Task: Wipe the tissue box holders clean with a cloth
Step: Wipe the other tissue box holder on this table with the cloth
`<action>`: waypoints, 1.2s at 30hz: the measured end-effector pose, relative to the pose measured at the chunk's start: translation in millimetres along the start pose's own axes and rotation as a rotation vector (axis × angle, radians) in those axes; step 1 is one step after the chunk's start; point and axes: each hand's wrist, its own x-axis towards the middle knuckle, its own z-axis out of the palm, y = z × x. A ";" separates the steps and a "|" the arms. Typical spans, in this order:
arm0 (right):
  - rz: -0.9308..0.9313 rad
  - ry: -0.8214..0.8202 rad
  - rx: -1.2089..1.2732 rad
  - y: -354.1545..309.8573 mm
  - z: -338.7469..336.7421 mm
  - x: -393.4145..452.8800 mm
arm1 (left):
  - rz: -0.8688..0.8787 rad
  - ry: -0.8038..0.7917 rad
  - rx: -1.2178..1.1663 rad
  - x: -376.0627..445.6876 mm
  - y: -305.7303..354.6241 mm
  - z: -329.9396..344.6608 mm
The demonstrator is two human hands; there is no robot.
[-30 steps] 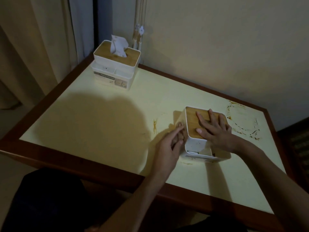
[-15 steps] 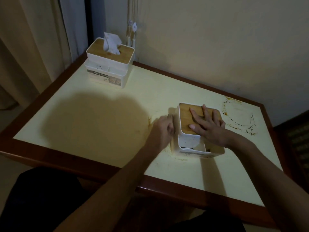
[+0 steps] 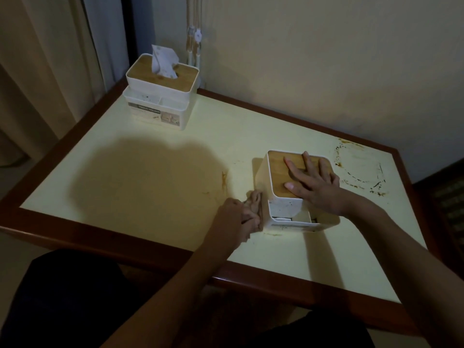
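The near tissue box holder [image 3: 283, 209], white with a wooden lid, stands at the table's front right. My right hand [image 3: 313, 184] lies flat on its lid with the fingers spread. My left hand [image 3: 233, 214] grips a crumpled brownish cloth [image 3: 255, 208] and presses it against the lower left side of that holder. A second holder [image 3: 160, 114], white with a wooden lid and a tissue sticking up, stands at the far left corner, out of reach of both hands.
The cream table top [image 3: 150, 172] has a dark wooden border. Brown stains [image 3: 361, 169] ring the area right of the near holder, and a small streak [image 3: 223, 179] lies left of it. A wall and curtains stand behind.
My left hand with the cloth has slid along the holder's left side toward me. My right hand has stayed flat on the lid.
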 end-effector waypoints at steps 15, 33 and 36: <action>-0.011 -0.003 0.020 -1.7 -1.1 0.3 | 0.045 -0.004 0.096 88.8 12.4 -27.2; -0.007 0.000 0.007 -0.9 0.9 0.4 | -0.006 -0.273 0.060 -6.6 9.0 -2.8; 0.000 0.003 0.017 -2.5 -0.4 -0.9 | -0.085 -0.291 0.174 33.1 13.2 -11.5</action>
